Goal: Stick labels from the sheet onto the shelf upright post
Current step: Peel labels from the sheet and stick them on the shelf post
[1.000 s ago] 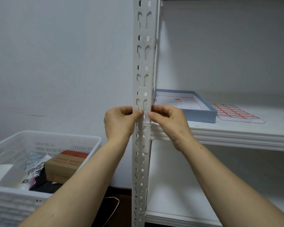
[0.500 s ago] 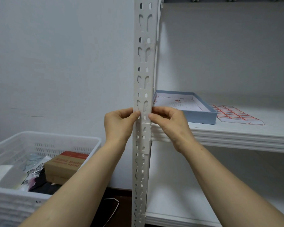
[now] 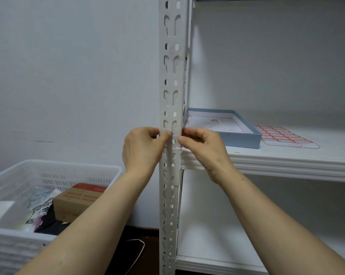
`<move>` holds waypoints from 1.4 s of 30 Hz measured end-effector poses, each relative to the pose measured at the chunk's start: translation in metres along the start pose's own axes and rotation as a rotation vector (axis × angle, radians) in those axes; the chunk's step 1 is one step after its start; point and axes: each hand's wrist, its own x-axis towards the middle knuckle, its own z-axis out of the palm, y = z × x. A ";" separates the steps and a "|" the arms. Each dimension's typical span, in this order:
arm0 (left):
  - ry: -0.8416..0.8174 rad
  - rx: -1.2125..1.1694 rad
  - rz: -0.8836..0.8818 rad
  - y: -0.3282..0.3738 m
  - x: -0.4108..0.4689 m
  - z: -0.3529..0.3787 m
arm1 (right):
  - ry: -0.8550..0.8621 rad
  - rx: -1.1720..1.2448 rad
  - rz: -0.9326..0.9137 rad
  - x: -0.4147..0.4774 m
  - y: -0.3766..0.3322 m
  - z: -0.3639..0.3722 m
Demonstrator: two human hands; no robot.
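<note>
Shelving stands to the right of both hands, its white shelf board (image 3: 287, 163) meeting the shelf upright post (image 3: 170, 76) just under the right hand (image 3: 203, 147). A white basket (image 3: 54, 169) sits well below the left hand (image 3: 142, 149). Beyond the right hand's knuckles lies a shallow blue box (image 3: 241, 140), and past that the label sheet (image 3: 287, 136), flat on the board.

Almost nothing has shifted over the last second. Both hands stay at the same height, each pinching an edge of the post between thumb and curled forefinger, with the left thumb (image 3: 166, 134) and right thumb (image 3: 184, 138) on its front face. I judge this a pressing-down step. White on white, any label under the thumbs cannot be made out.

Bare slotted post runs on above the hands. The left hand has open wall behind it, while the right is hemmed in by the board's lip and the box.
</note>
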 end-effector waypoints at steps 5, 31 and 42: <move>-0.026 -0.002 0.009 -0.007 0.002 0.001 | 0.001 -0.005 -0.005 0.000 0.000 0.000; 0.010 -0.266 -0.138 -0.001 -0.006 0.008 | -0.004 -0.003 0.016 0.000 0.002 -0.001; -0.026 -0.471 -0.255 -0.006 -0.009 0.013 | -0.005 0.001 0.026 -0.002 0.001 -0.001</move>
